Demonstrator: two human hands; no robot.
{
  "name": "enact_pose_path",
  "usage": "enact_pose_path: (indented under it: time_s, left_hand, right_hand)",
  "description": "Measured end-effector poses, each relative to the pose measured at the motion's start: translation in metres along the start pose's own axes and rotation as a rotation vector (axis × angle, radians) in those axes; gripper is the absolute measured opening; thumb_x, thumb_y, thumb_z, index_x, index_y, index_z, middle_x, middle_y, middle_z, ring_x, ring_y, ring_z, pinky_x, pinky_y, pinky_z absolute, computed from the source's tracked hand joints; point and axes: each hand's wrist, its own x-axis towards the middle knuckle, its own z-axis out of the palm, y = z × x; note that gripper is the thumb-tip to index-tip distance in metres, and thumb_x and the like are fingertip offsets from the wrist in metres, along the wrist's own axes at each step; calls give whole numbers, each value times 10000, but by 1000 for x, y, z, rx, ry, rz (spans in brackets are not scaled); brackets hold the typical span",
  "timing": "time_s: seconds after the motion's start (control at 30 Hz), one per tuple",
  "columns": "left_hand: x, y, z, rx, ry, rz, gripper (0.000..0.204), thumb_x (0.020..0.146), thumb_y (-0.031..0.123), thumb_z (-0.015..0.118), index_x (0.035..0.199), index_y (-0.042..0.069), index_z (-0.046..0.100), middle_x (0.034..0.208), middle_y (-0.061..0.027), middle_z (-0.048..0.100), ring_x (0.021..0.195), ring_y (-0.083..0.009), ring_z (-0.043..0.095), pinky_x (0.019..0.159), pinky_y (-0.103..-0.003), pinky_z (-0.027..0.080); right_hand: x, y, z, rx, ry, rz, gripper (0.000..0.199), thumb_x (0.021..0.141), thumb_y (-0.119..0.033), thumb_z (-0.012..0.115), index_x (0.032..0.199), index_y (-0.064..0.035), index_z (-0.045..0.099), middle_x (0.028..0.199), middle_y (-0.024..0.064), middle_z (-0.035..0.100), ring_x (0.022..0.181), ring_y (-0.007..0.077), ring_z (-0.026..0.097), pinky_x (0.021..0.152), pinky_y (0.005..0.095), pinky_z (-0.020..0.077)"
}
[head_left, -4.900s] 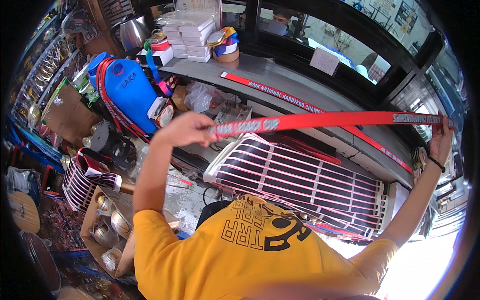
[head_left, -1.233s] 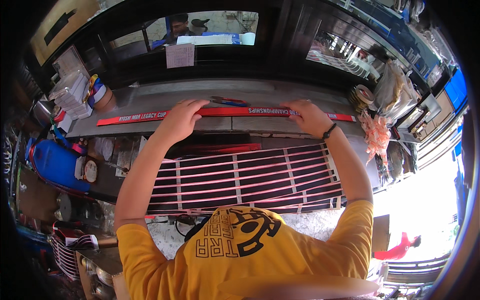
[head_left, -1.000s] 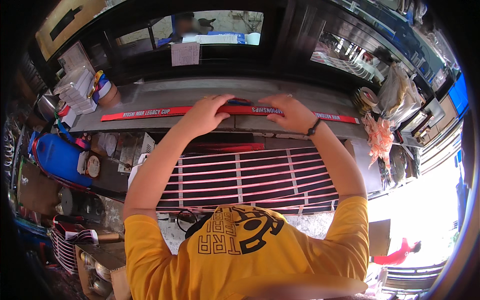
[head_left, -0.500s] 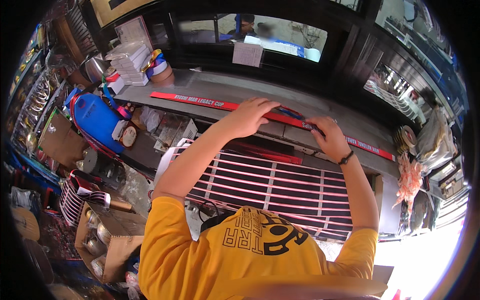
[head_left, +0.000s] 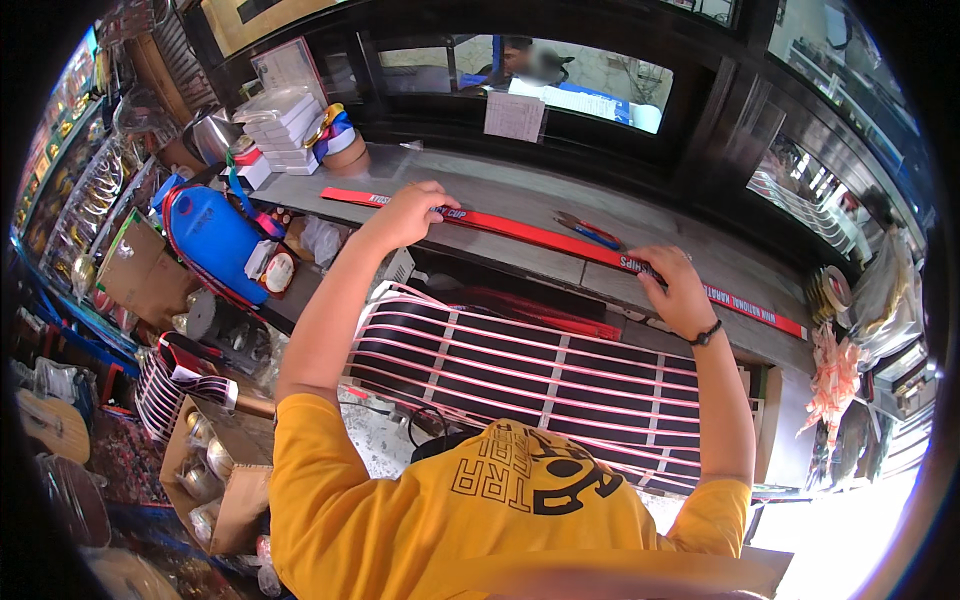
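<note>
1. My left hand (head_left: 405, 212) now presses flat on the red ribbon (head_left: 540, 233) near its left end, fingers together, having slid outward from the middle.
2. The ribbon lies stretched along the counter (head_left: 560, 200), close to its front edge.
3. My right hand (head_left: 672, 290) has moved right too, fingertips pinning the ribbon down; the smoothing looks nearly done.
</note>
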Motion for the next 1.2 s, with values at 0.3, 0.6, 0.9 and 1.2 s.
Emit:
enact_pose_path:
  time_s: [0.3, 0.6, 0.9, 1.2]
  left_hand:
    - [-18, -16, -5, 46, 112, 12, 465, 826, -90, 599, 1249, 101, 627, 1258, -137, 546, 1147, -326, 544, 967, -388, 447]
    - [-28, -42, -16, 55, 85, -21, 482, 828, -67, 608, 1276, 110, 599, 1329, -152, 520, 1223, -357, 505, 1038, -391, 410]
    - [-37, -77, -36, 116, 42, -77, 458, 802, -79, 622, 1232, 77, 616, 1222, -162, 570, 1154, -358, 541, 987, -385, 433]
    - [-37, 44, -11, 91, 481, 129, 444, 819, 8, 663, 1247, 113, 608, 1165, -146, 576, 1119, -348, 545, 965, -397, 435]
  right_hand:
    - [2, 0, 0, 30, -31, 22, 267, 853, -71, 611, 1117, -40, 638, 1120, 158, 646, 1073, 369, 568, 959, 428, 435]
    - [2, 3, 1, 30, -21, 3, 257, 855, -63, 607, 1108, -36, 643, 1080, 157, 656, 1042, 362, 574, 929, 418, 442]
    - [1, 2, -2, 36, -18, 30, 261, 870, -110, 627, 1125, -54, 648, 1102, 150, 659, 1053, 350, 580, 931, 419, 442]
    - [61, 4, 27, 66, -43, 130, 271, 878, -199, 653, 1106, -53, 670, 1091, 166, 669, 1041, 334, 613, 903, 399, 483]
